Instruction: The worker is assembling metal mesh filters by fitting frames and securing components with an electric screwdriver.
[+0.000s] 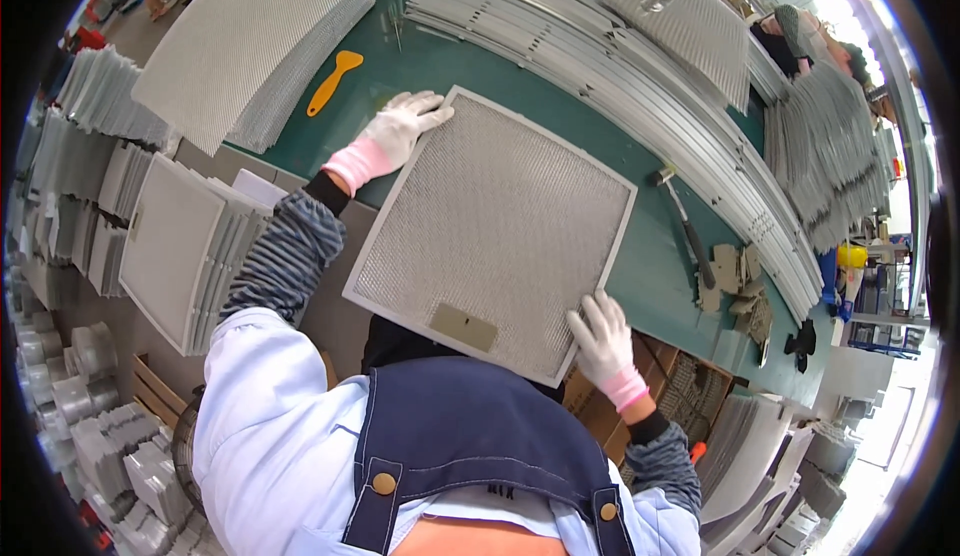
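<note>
A square metal mesh filter in a thin pale frame lies tilted across the near edge of the green bench, partly overhanging it toward my body. Near its bottom edge is a small tan plate with a little dark slot. My left hand, in a white glove with a pink cuff, grips the frame by its far left corner. Gloved the same way, my right hand is closed on the right-hand edge near the closest corner. The thumbs' exact hold under the frame is hidden.
A yellow scraper lies left of the filter, a hammer right of it. Beyond are long metal frame strips. Mesh sheets are stacked at far left; tan plates lie at right. Finished-looking filters lean beside the bench.
</note>
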The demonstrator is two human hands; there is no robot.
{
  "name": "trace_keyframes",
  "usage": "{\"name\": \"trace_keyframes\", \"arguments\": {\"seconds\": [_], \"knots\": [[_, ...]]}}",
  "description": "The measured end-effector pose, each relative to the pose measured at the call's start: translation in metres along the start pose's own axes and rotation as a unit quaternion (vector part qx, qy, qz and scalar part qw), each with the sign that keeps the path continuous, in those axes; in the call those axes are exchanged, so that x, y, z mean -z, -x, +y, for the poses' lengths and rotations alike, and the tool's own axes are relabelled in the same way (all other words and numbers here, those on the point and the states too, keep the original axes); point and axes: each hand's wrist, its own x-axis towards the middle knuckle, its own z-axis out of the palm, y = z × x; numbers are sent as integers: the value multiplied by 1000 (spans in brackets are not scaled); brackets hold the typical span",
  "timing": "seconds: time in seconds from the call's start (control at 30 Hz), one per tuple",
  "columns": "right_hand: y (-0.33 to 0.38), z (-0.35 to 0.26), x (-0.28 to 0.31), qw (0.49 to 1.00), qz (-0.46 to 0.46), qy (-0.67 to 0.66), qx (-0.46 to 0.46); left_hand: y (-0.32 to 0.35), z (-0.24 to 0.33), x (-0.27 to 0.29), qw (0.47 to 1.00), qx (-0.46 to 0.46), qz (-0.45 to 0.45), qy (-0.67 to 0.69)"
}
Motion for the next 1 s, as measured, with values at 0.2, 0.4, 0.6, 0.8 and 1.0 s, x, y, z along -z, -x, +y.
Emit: {"name": "trace_keyframes", "arguments": {"seconds": [0.2,0.4,0.6,0.8,1.0], "knots": [[-36,53,102,964,223,-144,20,-16,-3,42,963,35,-74,258],[-55,124,161,834,309,-375,-261,-22,71,113,948,175,105,243],[-8,147,124,732,291,-546,-284,-61,127,216,985,-82,135,76],[-6,108,53,782,21,-467,-412,-116,150,252,976,-215,-12,25],[-17,98,20,887,-55,-268,-372,-118,159,241,972,-222,-65,41]]}}
